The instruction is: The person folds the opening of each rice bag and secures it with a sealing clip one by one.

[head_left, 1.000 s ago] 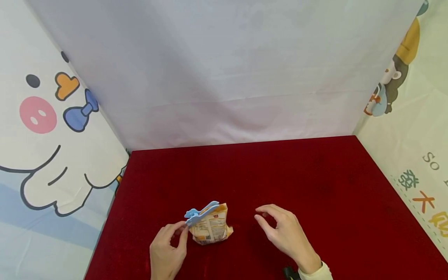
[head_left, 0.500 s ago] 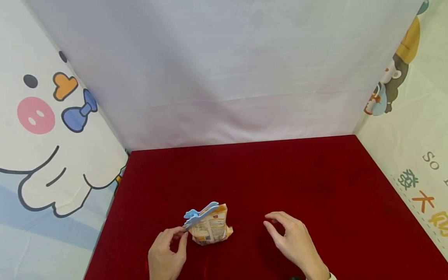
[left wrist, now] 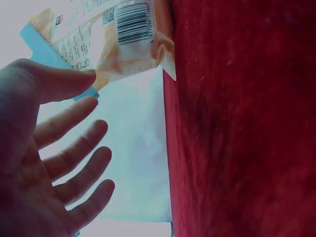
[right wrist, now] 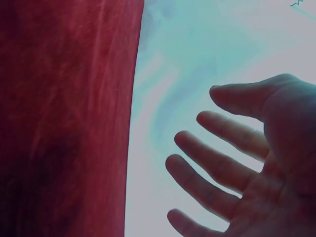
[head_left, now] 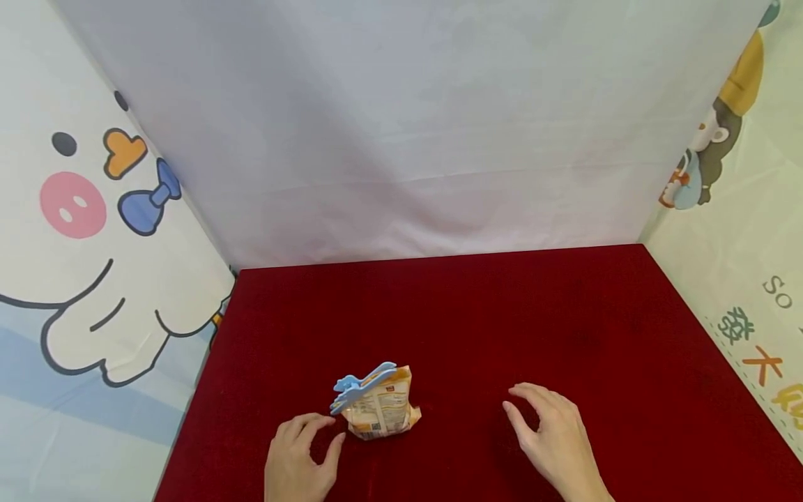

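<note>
An orange-and-white printed snack bag [head_left: 384, 413] stands on the red cloth, left of centre in the head view. A light blue bag clip [head_left: 364, 388] lies slanted across its top edge. Just to the lower left is my left hand [head_left: 297, 457], thumb and fingers parted with nothing between them. In the left wrist view the thumb overlaps the clip [left wrist: 45, 50], while the bag's barcode side [left wrist: 101, 47] faces the camera. My right hand [head_left: 555, 443] hovers well to the right, fingers relaxed and slightly bent. Nothing is in it, as the right wrist view confirms.
Red cloth [head_left: 489, 314] covers the table, which ends at a pale hanging sheet [head_left: 439, 125] behind. Printed cartoon sheets flank it on the left [head_left: 144, 279] and on the right [head_left: 721, 244].
My left fingers have let go of the clip's end and drawn slightly away. My right hand has moved farther right, away from the bag. Bag and clip stay in place.
</note>
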### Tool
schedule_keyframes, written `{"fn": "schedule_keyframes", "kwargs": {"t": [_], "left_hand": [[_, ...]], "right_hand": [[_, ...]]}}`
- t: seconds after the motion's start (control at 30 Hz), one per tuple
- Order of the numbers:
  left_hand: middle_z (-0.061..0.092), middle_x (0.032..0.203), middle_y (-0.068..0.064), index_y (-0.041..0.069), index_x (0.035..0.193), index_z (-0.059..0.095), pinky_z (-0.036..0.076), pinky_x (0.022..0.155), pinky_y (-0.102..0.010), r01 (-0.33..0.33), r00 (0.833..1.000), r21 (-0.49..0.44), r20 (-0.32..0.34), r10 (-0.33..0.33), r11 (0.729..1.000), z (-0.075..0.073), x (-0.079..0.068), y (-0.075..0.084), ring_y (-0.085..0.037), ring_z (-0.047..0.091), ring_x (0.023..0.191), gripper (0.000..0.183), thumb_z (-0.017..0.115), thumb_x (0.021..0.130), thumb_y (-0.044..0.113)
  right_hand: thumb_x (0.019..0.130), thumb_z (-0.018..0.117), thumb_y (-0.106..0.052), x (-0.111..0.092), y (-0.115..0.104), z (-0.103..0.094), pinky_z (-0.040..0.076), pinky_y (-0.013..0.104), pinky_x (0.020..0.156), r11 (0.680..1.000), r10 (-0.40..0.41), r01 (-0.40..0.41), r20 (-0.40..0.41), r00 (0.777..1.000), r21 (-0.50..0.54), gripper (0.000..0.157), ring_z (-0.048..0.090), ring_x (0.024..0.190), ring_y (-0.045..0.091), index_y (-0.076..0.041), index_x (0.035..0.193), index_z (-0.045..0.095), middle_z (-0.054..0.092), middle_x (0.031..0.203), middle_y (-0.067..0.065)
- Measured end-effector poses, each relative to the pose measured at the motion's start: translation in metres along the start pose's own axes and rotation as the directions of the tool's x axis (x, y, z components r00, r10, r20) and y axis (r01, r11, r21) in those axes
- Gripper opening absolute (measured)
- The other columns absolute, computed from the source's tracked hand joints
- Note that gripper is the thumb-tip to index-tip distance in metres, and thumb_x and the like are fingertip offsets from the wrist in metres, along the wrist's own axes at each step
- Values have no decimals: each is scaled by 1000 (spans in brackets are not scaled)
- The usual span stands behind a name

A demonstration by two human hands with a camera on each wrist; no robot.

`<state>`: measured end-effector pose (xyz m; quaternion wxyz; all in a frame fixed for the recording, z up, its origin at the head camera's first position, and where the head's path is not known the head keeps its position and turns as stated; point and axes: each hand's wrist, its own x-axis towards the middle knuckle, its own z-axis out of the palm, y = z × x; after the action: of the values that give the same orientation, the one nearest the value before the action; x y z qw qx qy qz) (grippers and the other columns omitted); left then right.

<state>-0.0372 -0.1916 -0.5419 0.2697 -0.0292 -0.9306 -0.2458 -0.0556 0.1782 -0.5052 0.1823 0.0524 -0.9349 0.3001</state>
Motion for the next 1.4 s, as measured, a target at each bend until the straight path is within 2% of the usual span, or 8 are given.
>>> {"fn": "schedule_keyframes", "kwargs": {"t": [0.17, 0.33, 0.57, 0.73, 0.93, 1.07, 1.2, 1.4], "left_hand": [[73, 107, -7, 12, 97, 79, 56, 77, -54, -11, 999, 24, 54, 10, 1000, -5, -1, -3, -32, 67, 99, 39, 100, 65, 19], [71, 118, -12, 10, 104, 79, 54, 85, -62, 14, 993, 59, 112, -20, 998, -9, -2, -6, -38, 66, 109, 47, 100, 66, 27], [63, 134, -22, 7, 122, 73, 45, 100, -69, 64, 980, 121, 182, -85, 991, -10, -2, -7, -44, 57, 123, 63, 95, 71, 38], [47, 153, -29, 5, 136, 65, 34, 109, -77, 158, 932, 155, 304, -199, 975, -11, 0, -6, -51, 39, 140, 73, 87, 80, 46], [31, 166, -29, 5, 150, 55, 21, 116, -80, 218, 883, 165, 386, -266, 962, -13, 2, -7, -52, 25, 151, 91, 83, 81, 58], [18, 173, -29, 6, 158, 48, 9, 121, -82, 271, 828, 184, 456, -326, 945, -16, 6, -8, -54, 12, 156, 104, 81, 80, 66], [8, 175, -30, 5, 162, 41, -3, 119, -85, 297, 781, 208, 508, -363, 932, -16, 9, -10, -59, 0, 157, 114, 78, 78, 73], [1, 176, -29, 9, 165, 37, -15, 115, -87, 337, 755, 223, 516, -404, 915, -15, 11, -11, -59, -7, 157, 120, 73, 77, 82]], "right_hand": [[86, 87, -15, -6, 7, 0, 49, 66, 100, 1000, -7, 6, -37, 999, -23, 28, 73, 112, 41, -5, 111, 81, 77, 126, 15], [83, 89, -16, -8, 12, 1, 49, 68, 99, 998, -43, 38, -93, 995, -50, 34, 71, 113, 45, -2, 113, 80, 75, 129, 21], [88, 87, -30, -8, 20, -8, 28, 83, 114, 995, 69, -71, -29, 997, -73, 52, 55, 134, 52, -4, 131, 74, 61, 148, 28], [87, 85, -50, -8, 28, -16, 13, 85, 120, 979, 165, -161, 19, 986, -129, 72, 44, 143, 56, -5, 140, 68, 50, 158, 31], [84, 80, -66, -12, 28, -17, 5, 82, 123, 961, 223, -216, 20, 975, -171, 90, 36, 149, 55, -9, 151, 59, 41, 165, 29], [85, 76, -71, -13, 30, -16, 0, 88, 119, 953, 241, -225, 58, 969, -203, 98, 29, 152, 58, -11, 158, 50, 33, 169, 30], [86, 67, -79, -13, 33, -15, -1, 94, 111, 933, 289, -245, 143, 946, -264, 109, 17, 154, 63, -12, 166, 36, 19, 172, 34], [85, 61, -86, -12, 35, -14, -8, 97, 103, 897, 393, -317, 226, 891, -308, 120, -5, 157, 66, -14, 171, 21, -5, 174, 35]]}}
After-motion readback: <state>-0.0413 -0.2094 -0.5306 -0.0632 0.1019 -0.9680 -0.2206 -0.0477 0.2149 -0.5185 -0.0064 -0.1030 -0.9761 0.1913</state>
